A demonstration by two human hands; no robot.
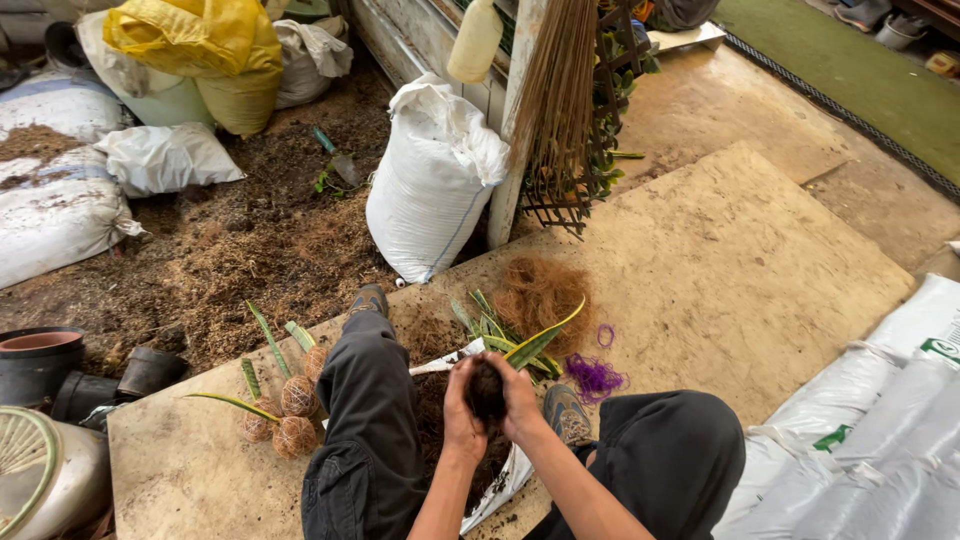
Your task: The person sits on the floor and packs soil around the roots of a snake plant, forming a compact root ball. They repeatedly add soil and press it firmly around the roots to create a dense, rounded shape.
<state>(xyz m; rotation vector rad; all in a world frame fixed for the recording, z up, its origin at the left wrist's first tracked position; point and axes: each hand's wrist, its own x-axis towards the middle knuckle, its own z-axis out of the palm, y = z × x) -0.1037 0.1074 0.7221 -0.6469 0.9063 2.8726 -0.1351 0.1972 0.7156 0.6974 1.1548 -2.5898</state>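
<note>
Both my hands cup a dark soil ball (pixel 487 392) with a long green-yellow leaf (pixel 540 342) rising from it. My left hand (pixel 461 404) presses its left side, my right hand (pixel 521 400) its right side. I sit on a wooden board (pixel 740 260) with my legs spread. Under my hands lies a white sheet holding loose soil (pixel 436 400). A pile of brown coconut fibre (pixel 541 293) and purple string (pixel 594 376) lie just beyond. Loose green plants (pixel 490 325) lie beside the fibre.
Three fibre-wrapped plant balls (pixel 285 410) rest on the board at my left. A white sack (pixel 432 182) leans against a post, a broom (pixel 557 90) beside it. More sacks (pixel 880 420) lie at right. Dark pots (pixel 40 362) stand at left.
</note>
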